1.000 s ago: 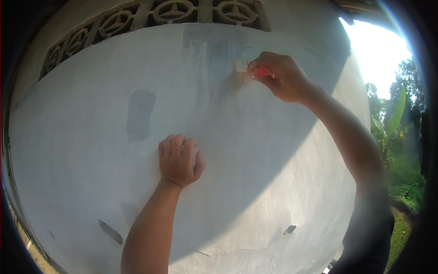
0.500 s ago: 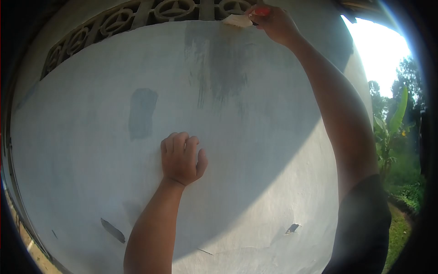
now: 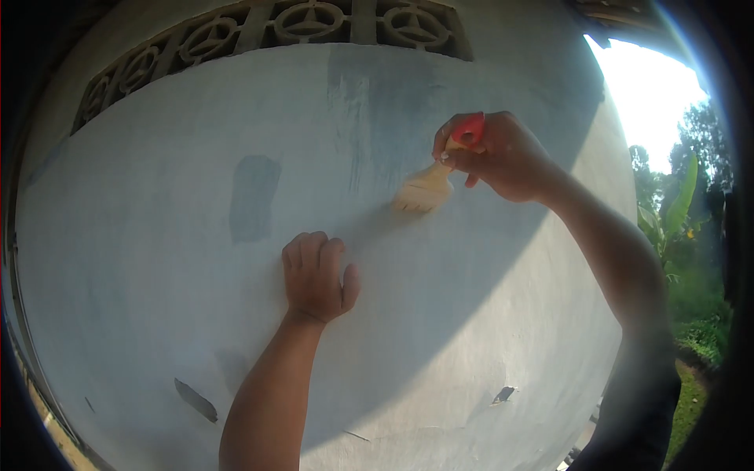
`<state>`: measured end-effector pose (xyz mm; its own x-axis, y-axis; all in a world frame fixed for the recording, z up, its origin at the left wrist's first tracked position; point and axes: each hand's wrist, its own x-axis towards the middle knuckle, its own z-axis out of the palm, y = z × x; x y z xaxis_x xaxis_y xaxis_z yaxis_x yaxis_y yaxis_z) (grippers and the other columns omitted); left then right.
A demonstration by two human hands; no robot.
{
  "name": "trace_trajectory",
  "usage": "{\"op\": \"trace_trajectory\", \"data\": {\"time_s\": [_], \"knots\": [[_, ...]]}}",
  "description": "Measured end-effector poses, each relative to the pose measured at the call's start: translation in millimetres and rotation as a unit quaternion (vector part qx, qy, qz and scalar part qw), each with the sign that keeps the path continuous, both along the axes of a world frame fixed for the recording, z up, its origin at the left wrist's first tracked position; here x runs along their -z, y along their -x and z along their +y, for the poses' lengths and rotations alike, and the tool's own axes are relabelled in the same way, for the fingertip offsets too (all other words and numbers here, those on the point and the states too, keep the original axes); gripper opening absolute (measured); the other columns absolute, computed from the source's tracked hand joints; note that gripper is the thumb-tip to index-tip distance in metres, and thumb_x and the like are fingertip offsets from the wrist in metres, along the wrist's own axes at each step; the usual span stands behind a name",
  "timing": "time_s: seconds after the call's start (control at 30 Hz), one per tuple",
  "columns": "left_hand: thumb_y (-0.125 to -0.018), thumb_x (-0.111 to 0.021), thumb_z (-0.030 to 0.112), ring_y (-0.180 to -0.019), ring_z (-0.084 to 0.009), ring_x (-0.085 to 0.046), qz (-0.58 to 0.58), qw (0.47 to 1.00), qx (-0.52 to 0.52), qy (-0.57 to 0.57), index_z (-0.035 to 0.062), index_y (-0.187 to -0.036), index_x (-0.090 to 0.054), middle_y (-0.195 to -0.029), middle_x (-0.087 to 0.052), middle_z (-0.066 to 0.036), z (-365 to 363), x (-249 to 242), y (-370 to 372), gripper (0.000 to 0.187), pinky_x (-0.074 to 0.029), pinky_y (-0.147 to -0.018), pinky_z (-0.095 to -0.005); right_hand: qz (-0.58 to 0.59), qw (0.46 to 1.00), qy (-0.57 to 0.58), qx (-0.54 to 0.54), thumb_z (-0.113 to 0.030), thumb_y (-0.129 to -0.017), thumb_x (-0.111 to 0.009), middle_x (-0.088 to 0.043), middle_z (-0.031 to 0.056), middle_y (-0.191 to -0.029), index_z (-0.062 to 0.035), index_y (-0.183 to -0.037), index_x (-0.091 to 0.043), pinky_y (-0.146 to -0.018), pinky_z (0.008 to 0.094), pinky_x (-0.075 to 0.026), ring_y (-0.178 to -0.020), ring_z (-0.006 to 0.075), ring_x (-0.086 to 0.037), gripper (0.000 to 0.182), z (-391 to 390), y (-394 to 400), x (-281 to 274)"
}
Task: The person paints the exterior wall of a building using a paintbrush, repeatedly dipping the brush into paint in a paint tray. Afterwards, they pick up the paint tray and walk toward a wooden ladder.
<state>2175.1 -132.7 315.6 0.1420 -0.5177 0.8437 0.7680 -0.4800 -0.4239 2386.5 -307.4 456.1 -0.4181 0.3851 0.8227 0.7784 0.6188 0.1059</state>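
Observation:
My right hand (image 3: 503,157) grips a paintbrush (image 3: 428,187) by its handle, which has a red end. The brush's pale bristles point down and left against the whitish wall (image 3: 377,330). Up and left of the brush, a darker grey streaked patch (image 3: 389,94) runs down from below the vent blocks. My left hand (image 3: 318,275) rests on the wall, lower and left of the brush, with fingers a little bent and thumb apart. It holds nothing. Another grey patch (image 3: 254,198) lies above and left of this hand.
Patterned vent blocks (image 3: 310,21) line the wall's top. Low on the wall are a dark peeled spot (image 3: 195,399) and a small chipped hole (image 3: 503,395). Sunlight crosses the lower right of the wall. Green plants (image 3: 679,212) stand outside at the right.
My right hand has brought the paintbrush down the wall from just under the vent blocks to mid-height. My left hand stays at nearly the same place on the wall.

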Motion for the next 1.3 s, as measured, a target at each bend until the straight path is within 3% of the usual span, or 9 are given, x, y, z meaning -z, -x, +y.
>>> {"op": "trace_trajectory", "data": {"time_s": [0.13,0.27,0.4,0.6,0.67,0.9,1.0,1.13,1.3], "knots": [[-0.074,-0.052,0.026,-0.090,-0.0292,-0.043,-0.009,1.000,0.007,-0.005,0.0080,-0.092,-0.050,-0.095,-0.045,-0.010,2,1,0,0.026,-0.035,-0.080,-0.0409,0.060,0.970,-0.230,-0.053,-0.022,-0.089,-0.056,-0.064,0.0074,-0.093,-0.0092,-0.100,-0.062,-0.067,0.0308,-0.053,-0.080,0.0170,-0.063,0.018,20,-35,-105],[-0.074,-0.051,0.026,-0.090,-0.0285,-0.043,-0.010,1.000,0.000,-0.005,0.0085,-0.092,-0.050,-0.094,-0.045,-0.009,1,1,-1,0.025,-0.035,-0.080,-0.0405,-0.101,0.937,-0.333,0.025,-0.008,-0.086,-0.058,-0.061,0.0069,-0.088,-0.0025,-0.092,-0.060,-0.069,0.0308,-0.050,-0.078,0.0189,-0.059,0.008,57,-63,-74],[-0.074,-0.052,0.025,-0.089,-0.0285,-0.043,-0.011,1.000,-0.008,-0.002,0.0085,-0.091,-0.050,-0.094,-0.045,-0.009,1,0,-1,0.024,-0.035,-0.079,-0.0401,0.035,0.996,-0.080,0.032,-0.012,-0.084,-0.059,-0.064,0.0056,-0.087,-0.0085,-0.090,-0.064,-0.067,0.0292,-0.053,-0.076,0.0176,-0.062,0.009,3,-50,-24],[-0.074,-0.052,0.023,-0.090,-0.0291,-0.042,-0.015,0.999,-0.040,0.010,0.0068,-0.091,-0.050,-0.094,-0.045,-0.010,2,0,-4,0.024,-0.037,-0.079,-0.0399,0.108,0.960,-0.255,-0.053,-0.015,-0.088,-0.056,-0.062,0.0040,-0.093,-0.0085,-0.096,-0.060,-0.069,0.0274,-0.051,-0.081,0.0163,-0.059,0.011,47,-49,-100],[-0.076,-0.050,0.020,-0.090,-0.0290,-0.041,-0.008,0.999,-0.041,0.020,0.0054,-0.093,-0.048,-0.096,-0.043,-0.011,0,0,-4,0.023,-0.035,-0.080,-0.0403,-0.041,0.934,-0.355,-0.017,-0.011,-0.085,-0.059,-0.062,0.0050,-0.092,-0.0092,-0.093,-0.060,-0.071,0.0290,-0.052,-0.079,0.0193,-0.060,0.009,69,-53,-92],[-0.077,-0.050,0.019,-0.092,-0.0294,-0.039,0.004,0.999,-0.041,0.035,0.0044,-0.093,-0.047,-0.097,-0.041,-0.012,0,1,-6,0.022,-0.036,-0.081,-0.0404,-0.326,0.916,-0.223,-0.066,-0.011,-0.070,-0.067,-0.056,0.0053,-0.093,-0.0122,-0.080,-0.055,-0.047,0.0238,-0.050,-0.077,0.0140,-0.062,0.016,29,-57,176],[-0.077,-0.051,0.020,-0.091,-0.0296,-0.042,0.007,0.998,-0.052,0.033,0.0051,-0.092,-0.048,-0.096,-0.043,-0.012,-1,2,-4,0.021,-0.037,-0.080,-0.0401,-0.256,0.949,0.078,-0.165,-0.014,-0.079,-0.060,-0.053,0.0012,-0.081,-0.0092,-0.083,-0.058,-0.042,0.0254,-0.047,-0.055,0.0141,-0.054,0.007,-11,-51,255],[-0.077,-0.051,0.020,-0.090,-0.0298,-0.041,0.028,0.998,-0.055,0.024,0.0053,-0.093,-0.047,-0.096,-0.043,-0.012,4,0,-2,0.022,-0.037,-0.080,-0.0401,-0.148,0.961,0.102,-0.211,-0.014,-0.080,-0.062,-0.057,0.0014,-0.082,-0.0085,-0.087,-0.059,-0.043,0.0275,-0.047,-0.052,0.0163,-0.054,0.009,-23,-72,295],[-0.084,-0.046,0.020,-0.092,-0.0262,-0.038,0.019,0.999,-0.030,-0.022,0.0036,-0.091,-0.043,-0.098,-0.039,-0.012,-6,47,-11,0.018,-0.036,-0.076,-0.0373,0.222,0.939,0.219,-0.148,-0.011,-0.080,-0.065,-0.060,0.0039,-0.081,-0.0037,-0.095,-0.061,-0.052,0.0269,-0.048,-0.064,0.0159,-0.059,0.017,-52,-120,415]]}}
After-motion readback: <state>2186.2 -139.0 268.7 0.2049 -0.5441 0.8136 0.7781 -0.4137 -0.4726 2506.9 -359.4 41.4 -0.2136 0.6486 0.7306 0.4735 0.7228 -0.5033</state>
